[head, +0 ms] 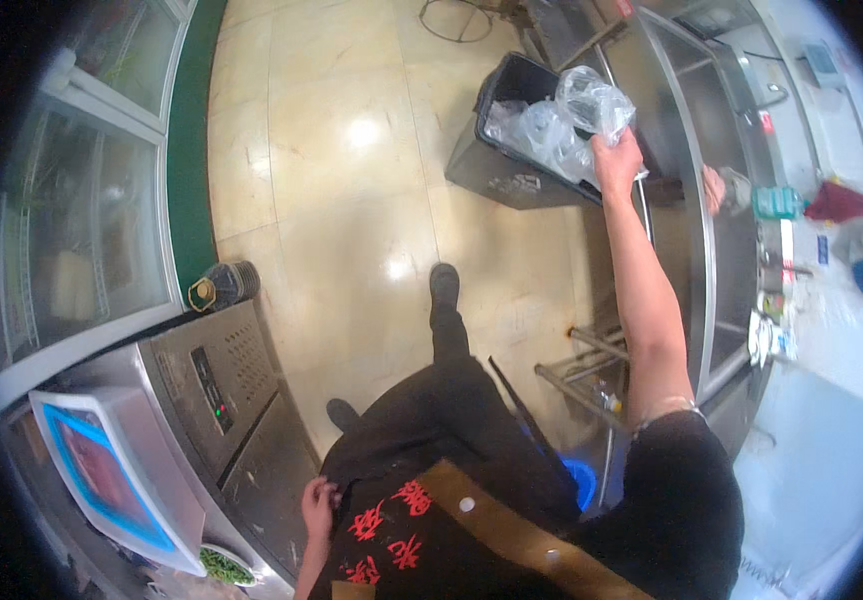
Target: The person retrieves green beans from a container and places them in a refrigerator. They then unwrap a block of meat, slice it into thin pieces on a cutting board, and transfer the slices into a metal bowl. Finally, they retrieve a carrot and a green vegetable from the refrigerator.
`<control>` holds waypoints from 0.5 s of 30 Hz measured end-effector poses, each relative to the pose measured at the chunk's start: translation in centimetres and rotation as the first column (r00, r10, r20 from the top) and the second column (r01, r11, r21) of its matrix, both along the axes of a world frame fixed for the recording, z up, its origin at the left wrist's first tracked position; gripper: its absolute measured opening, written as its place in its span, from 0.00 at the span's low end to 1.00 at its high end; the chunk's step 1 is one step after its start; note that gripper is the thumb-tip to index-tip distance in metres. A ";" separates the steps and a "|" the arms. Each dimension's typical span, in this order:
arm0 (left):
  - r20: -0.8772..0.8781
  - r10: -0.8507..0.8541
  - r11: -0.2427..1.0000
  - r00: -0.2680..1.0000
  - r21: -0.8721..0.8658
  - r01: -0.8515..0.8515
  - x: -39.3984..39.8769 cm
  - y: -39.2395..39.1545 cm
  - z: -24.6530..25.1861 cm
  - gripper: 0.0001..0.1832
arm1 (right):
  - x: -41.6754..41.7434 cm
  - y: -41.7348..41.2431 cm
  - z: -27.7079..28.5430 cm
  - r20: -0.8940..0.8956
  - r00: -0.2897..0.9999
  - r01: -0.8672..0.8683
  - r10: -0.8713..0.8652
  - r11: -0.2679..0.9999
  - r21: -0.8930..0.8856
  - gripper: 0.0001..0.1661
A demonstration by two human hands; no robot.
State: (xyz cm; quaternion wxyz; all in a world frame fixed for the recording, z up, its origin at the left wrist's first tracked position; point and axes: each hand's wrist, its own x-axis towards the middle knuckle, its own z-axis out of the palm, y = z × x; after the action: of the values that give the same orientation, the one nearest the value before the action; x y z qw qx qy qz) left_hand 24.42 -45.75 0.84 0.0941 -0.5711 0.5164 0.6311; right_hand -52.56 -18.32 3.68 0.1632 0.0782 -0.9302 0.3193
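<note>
A crumpled clear plastic bag (595, 101) is gripped in my right hand (617, 161), at the end of my outstretched arm. Below that hand stands a dark rectangular trash bin (502, 176) with more clear plastic (540, 131) inside it. My left hand (319, 504) hangs low beside my dark trousers, its fingers loosely bent. Nothing shows in it, though part of the fingers is blurred. Nearest to it is the steel front of a refrigerated counter (251, 442).
Glass-doored cabinets (93, 225) line the left, with a dark plastic jug (225, 285) beside them. A white tub (153, 465) sits on the steel counter. At right are a steel-framed worktable (694, 172), a metal-legged stool (589, 352) and a blue bucket (581, 484). Tiled floor (341, 180) runs between.
</note>
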 end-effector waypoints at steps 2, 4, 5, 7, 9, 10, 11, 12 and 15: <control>0.003 0.164 0.986 0.986 -0.032 -0.164 1.1 0.2 -0.9 0.09 | -9.0 0.9 -6.7 0.006 0.998 0.058 -0.059 0.991 0.125 0.25; 0.153 0.322 0.947 0.934 -0.069 -0.315 -1.0 2.2 2.9 0.08 | -17.4 5.9 -16.3 0.231 0.972 -0.138 0.040 0.893 0.428 0.30; 0.199 -0.247 0.920 0.948 -0.259 0.294 0.0 4.5 7.2 0.10 | -16.6 3.2 -18.3 0.368 0.882 -0.462 0.295 0.697 0.548 0.29; 0.082 -0.472 0.855 0.878 -0.199 0.478 1.7 6.7 11.3 0.14 | -20.9 1.6 -18.6 0.201 0.938 -0.333 0.282 0.894 0.299 0.25; -0.097 0.379 0.900 0.920 0.269 -0.342 5.4 7.4 11.3 0.16 | -20.5 0.0 -19.1 0.302 0.944 -0.223 0.130 0.929 0.297 0.23; -0.003 0.334 0.933 0.943 0.145 -0.330 5.7 8.2 10.1 0.13 | -19.9 -0.8 -19.5 0.338 0.940 -0.164 0.055 0.939 0.302 0.22; 0.070 0.333 0.942 0.940 0.026 -0.335 2.9 11.9 8.4 0.10 | -21.1 -1.3 -18.6 0.345 0.935 -0.191 0.078 0.932 0.308 0.20; 0.160 0.359 0.932 0.919 -0.101 -0.347 -0.9 15.9 8.4 0.08 | -20.5 -2.6 -17.9 0.264 0.960 -0.183 0.096 0.928 0.324 0.21; 0.168 0.432 0.878 0.886 -0.301 -0.371 1.7 24.0 7.5 0.08 | -15.9 -7.0 -16.9 0.270 0.915 -0.370 0.300 0.889 0.268 0.30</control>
State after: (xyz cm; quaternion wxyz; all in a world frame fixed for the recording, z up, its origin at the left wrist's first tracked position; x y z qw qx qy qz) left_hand 26.12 -21.78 8.31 -0.0563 -0.7427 0.4497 0.4930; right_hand -68.44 -25.31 -13.19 -0.0137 0.2272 -0.9535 0.1976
